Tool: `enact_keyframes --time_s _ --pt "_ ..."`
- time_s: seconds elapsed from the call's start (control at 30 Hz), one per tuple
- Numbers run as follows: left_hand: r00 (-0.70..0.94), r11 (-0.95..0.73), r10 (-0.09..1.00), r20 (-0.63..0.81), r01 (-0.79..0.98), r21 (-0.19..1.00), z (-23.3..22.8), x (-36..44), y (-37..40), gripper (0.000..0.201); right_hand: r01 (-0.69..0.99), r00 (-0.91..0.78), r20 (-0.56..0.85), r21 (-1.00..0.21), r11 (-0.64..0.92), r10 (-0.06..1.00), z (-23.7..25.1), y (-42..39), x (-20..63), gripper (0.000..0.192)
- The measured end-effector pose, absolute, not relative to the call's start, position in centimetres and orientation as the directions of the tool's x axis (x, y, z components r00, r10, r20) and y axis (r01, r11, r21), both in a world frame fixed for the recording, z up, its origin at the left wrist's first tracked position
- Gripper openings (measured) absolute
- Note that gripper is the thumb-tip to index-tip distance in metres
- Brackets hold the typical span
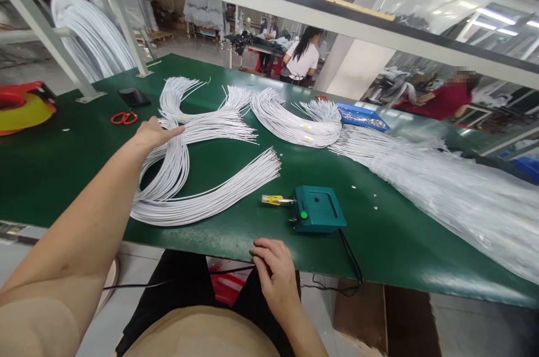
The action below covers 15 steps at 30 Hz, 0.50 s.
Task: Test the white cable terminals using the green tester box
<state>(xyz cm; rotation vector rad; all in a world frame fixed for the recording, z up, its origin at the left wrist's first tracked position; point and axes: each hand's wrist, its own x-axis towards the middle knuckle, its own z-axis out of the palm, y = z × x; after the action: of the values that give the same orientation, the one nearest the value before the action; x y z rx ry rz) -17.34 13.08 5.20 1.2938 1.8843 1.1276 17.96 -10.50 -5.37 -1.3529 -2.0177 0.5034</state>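
My left hand (154, 134) reaches out to a bundle of white cables (179, 163). Its thumb stretches over the strands; the other fingers are mostly hidden, and the hand appears closed around the bundle. This bundle curves toward the front and ends in a fan of tips on the right. Crossing near the hand is another white cable bundle (219, 126). My right hand (273, 267) rests at the table's front edge, holding nothing, with its fingers loosely bent and apart. Beyond it sits a teal device (319, 208) with a yellow-marked tip (273, 200) pointing left.
On the green table (76, 166) lie red-handled scissors (124, 117), a black object (133, 97) and a tape roll (25, 110). Another cable bundle (298, 129), a blue tray (362, 117) and plastic-covered cables (442, 188) lie on the right. A metal frame (67, 37) spans above; people work beyond.
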Motion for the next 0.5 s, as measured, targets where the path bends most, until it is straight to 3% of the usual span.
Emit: enact_keyframes --time_s 0.07,0.13,0.17,0.2,0.27,0.33,0.5 --pt "-0.399 0.107 0.906 0.138 0.532 0.84 5.9 -15.4 11.5 0.063 0.679 -0.261 0.307 -0.616 0.4 0.915 -5.5 -10.4 18.0 0.019" --pt "-0.242 -0.025 0.942 0.233 0.639 0.769 5.5 -12.2 9.1 0.059 0.692 -0.264 0.326 -0.592 0.414 0.908 -5.7 -10.2 18.1 0.019" --pt "-0.131 -0.079 0.969 0.208 0.638 0.766 4.8 -10.3 7.6 0.055 0.697 -0.264 0.337 -0.581 0.421 0.903 -5.8 -10.2 18.2 0.019" --pt "0.091 -0.157 0.987 0.129 0.648 0.745 4.0 -8.3 6.2 0.057 0.699 -0.265 0.347 -0.573 0.427 0.9 -5.9 -10.1 18.2 0.019" --pt "0.35 -0.247 0.935 -0.048 0.745 0.62 2.0 -4.8 3.8 0.074 0.699 -0.272 0.359 -0.564 0.44 0.893 -6.1 -10.0 18.3 0.019" --pt "0.334 -0.264 0.936 -0.106 0.871 0.415 0.3 -2.5 2.4 0.081 0.697 -0.285 0.362 -0.557 0.451 0.888 -6.2 -9.9 18.4 0.019" --pt "0.255 -0.189 0.957 -0.137 0.909 0.372 -0.6 -2.6 3.8 0.079 0.699 -0.302 0.39 -0.531 0.48 0.87 -6.2 -9.8 18.6 0.019"
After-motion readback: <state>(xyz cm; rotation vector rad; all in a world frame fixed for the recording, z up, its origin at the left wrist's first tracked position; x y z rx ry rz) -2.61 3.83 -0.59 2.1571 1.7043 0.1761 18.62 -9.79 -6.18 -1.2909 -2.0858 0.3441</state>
